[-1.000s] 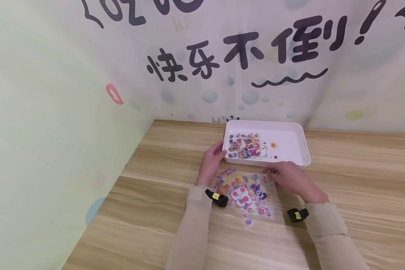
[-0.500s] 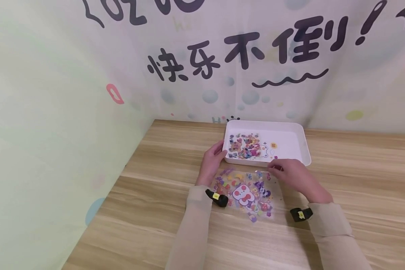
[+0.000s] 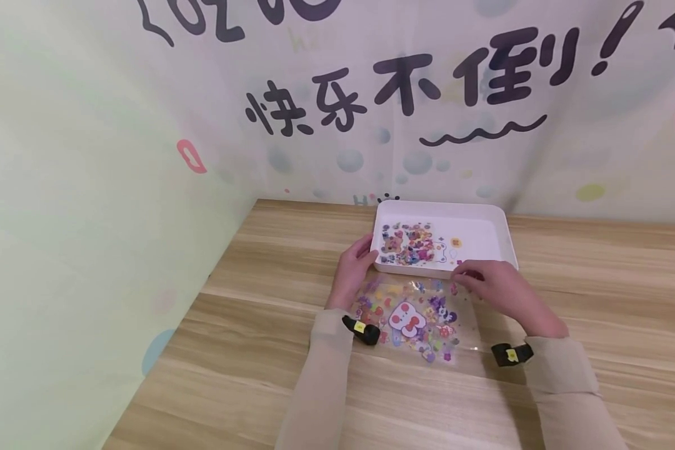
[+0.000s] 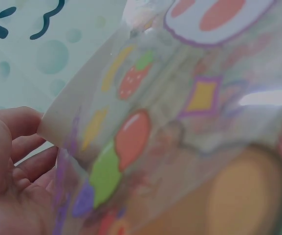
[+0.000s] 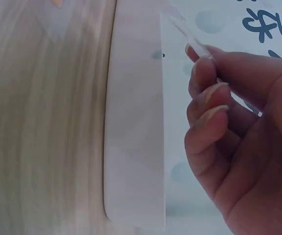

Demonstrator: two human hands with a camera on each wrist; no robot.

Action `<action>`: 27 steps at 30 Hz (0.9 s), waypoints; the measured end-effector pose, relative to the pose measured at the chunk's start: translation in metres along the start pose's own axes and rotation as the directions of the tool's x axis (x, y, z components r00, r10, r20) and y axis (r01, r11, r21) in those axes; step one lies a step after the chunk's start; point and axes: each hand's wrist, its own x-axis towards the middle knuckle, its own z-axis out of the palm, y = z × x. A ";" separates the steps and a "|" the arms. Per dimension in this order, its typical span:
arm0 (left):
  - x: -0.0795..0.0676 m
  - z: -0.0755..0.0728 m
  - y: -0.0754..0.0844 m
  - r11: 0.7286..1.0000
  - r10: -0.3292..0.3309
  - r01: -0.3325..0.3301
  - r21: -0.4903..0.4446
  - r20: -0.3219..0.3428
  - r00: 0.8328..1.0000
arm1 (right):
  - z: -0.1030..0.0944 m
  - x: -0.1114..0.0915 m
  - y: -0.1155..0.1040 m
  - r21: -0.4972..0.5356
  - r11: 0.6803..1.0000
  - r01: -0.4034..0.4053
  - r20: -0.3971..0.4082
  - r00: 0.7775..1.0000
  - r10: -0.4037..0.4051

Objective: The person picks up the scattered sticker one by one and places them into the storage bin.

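A clear plastic sticker sheet (image 3: 407, 319) with colourful cartoon figures is in front of the white tray (image 3: 416, 270); whether it is one layer or a pouch, I cannot tell. My right hand (image 3: 492, 284) pinches its upper right edge between thumb and curled fingers, just at the tray's front right. In the right wrist view the same hand (image 5: 238, 117) holds a thin clear strip of the plastic. My left hand (image 3: 353, 269) grips the tray's front left corner, its thumb at the rim. Close to the left wrist camera, the sheet (image 4: 136, 122) covers most of that view.
In the tray's left part lie more clear stickers (image 3: 407, 244) with small colourful figures. The tray stands on a wooden table (image 3: 247, 350) near the back edge, against a printed cloth backdrop (image 3: 337, 156). Another cloth wall (image 3: 79, 219) borders the table's left side.
My right hand has moved right and slightly up, away from the sheet's middle. The sheet has shifted and spread to the right with it. The left hand and tray have stayed put.
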 end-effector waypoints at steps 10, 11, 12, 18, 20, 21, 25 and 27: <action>0.001 0.000 -0.002 1.000 0.001 0.000 0.026 -0.010 1.000 | -0.010 -0.004 0.006 0.019 0.998 -0.056 -0.006 0.998 0.056; 0.001 0.000 -0.002 1.000 0.002 -0.001 0.028 -0.011 1.000 | -0.011 -0.005 0.007 0.017 0.998 -0.060 -0.008 0.998 0.060; 0.001 0.000 -0.002 1.000 0.004 -0.004 0.028 -0.011 1.000 | -0.012 -0.005 0.008 0.017 0.998 -0.063 -0.012 0.998 0.063; 0.001 0.001 -0.002 0.999 0.000 0.001 0.036 -0.016 1.000 | -0.019 -0.009 0.015 0.018 0.998 -0.063 -0.060 0.996 0.064; 0.002 0.001 -0.002 1.000 -0.001 0.001 0.028 -0.016 1.000 | -0.021 -0.011 0.017 0.024 0.997 -0.069 -0.070 0.995 0.071; 0.002 0.001 -0.001 1.000 -0.002 0.002 0.021 -0.014 1.000 | -0.022 -0.011 0.017 0.030 0.996 -0.081 -0.071 0.994 0.083; 0.002 0.000 -0.002 1.000 -0.006 0.006 -0.003 -0.006 1.000 | -0.025 -0.013 0.018 0.039 0.994 -0.101 -0.075 0.992 0.104; 0.003 0.000 -0.003 1.000 -0.010 0.010 -0.003 -0.005 1.000 | -0.025 -0.013 0.019 0.038 0.994 -0.105 -0.075 0.991 0.108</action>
